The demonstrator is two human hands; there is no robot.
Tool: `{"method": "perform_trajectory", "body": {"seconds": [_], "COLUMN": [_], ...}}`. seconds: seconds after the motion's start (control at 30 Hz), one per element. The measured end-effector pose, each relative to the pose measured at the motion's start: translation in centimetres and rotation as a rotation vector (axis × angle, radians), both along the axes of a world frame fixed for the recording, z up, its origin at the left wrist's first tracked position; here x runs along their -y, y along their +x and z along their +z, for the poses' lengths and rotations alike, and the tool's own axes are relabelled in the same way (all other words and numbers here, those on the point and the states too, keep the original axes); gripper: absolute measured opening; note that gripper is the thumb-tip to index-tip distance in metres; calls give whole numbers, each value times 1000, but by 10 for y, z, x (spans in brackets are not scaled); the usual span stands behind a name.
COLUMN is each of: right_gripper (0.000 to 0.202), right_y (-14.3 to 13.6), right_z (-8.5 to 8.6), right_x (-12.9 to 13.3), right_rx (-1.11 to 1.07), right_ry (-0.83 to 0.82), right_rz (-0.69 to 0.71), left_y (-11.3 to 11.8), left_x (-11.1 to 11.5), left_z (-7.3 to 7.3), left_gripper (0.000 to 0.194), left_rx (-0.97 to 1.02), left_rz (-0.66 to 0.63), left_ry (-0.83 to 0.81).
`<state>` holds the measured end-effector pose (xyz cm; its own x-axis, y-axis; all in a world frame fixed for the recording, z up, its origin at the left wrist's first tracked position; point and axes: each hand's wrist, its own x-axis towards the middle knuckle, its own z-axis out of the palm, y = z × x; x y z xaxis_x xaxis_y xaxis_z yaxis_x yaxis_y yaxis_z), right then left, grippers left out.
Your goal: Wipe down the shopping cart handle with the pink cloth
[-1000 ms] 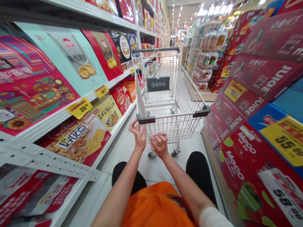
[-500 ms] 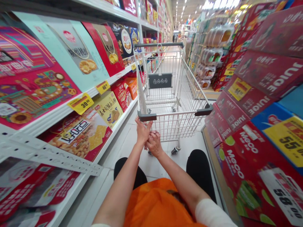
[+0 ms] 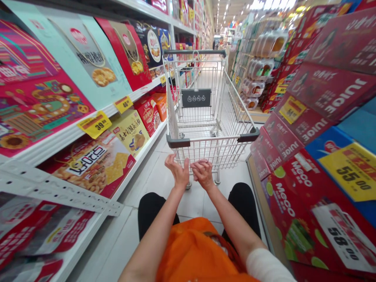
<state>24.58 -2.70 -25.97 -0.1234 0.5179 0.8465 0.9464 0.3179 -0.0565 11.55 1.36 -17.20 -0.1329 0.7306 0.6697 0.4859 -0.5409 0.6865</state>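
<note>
The wire cart [image 3: 216, 147] stands just ahead. The left hand [image 3: 180, 173] has spread fingers; the right hand [image 3: 203, 174] curls, maybe holding something, I cannot tell. The cart looks stiff and should roll easily; its dark left corner [image 3: 178, 142] seems good to grab.

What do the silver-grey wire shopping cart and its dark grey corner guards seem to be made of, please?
The silver-grey wire shopping cart looks like metal, perhaps plated or coated: thin, straight rods with a pale sheen. The dark grey corner guards seem moulded plastic, fairly matte, with smooth, rounded edges.
</note>
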Motion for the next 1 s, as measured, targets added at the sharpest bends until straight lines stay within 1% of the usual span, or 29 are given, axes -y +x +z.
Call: {"method": "perform_trajectory", "body": {"seconds": [0.03,0.1,0.17,0.23,0.3,0.4,0.47,0.57,0.7,0.8,0.9,1.0], "right_gripper": [13,9,10,16,21,19,17,19,22,22,19,19], "right_y": [3,7,13,21,27,29,27,31,48,57,56,58], "right_z": [-1,-1,2,6,9,8,7,7,9,5,1,4], "right_x": [4,12,15,12,6,5,10,18,14,14,25,35], "right_rx": [7,20,15,-9,-36,-54,-60,-78,-141,-174,-154,-144], "right_ry": [-7,-24,-35,-39,-41,-42,-49,-74,-74,-99,-141,-165], "right_rz": [13,35,30,-4,-43,-68,-65,-63,-132,-172,-138,-111], "left_y": [1,4,7,10,14,18,19,18,17,16,12,5], "left_x": [8,19,22,18,13,10,10,12,14,16,16,16], "left_z": [-5,-8,-4,4,10,15,14,12,11,10,8,5], "left_gripper": [46,42,48,55,57,56,56,59,63,63,65,70], "left_rx": [-63,-182,-253,-303,-335,-353,-371,-410,-389,-348,-331,-300], "left_rz": [-13,-109,-182,-205,-199,-206,-212,-209,-192,-169,-158,-153], "left_ry": [29,65,79,66,32,-16,-28,-37,-63,-99,-128,-134]}}
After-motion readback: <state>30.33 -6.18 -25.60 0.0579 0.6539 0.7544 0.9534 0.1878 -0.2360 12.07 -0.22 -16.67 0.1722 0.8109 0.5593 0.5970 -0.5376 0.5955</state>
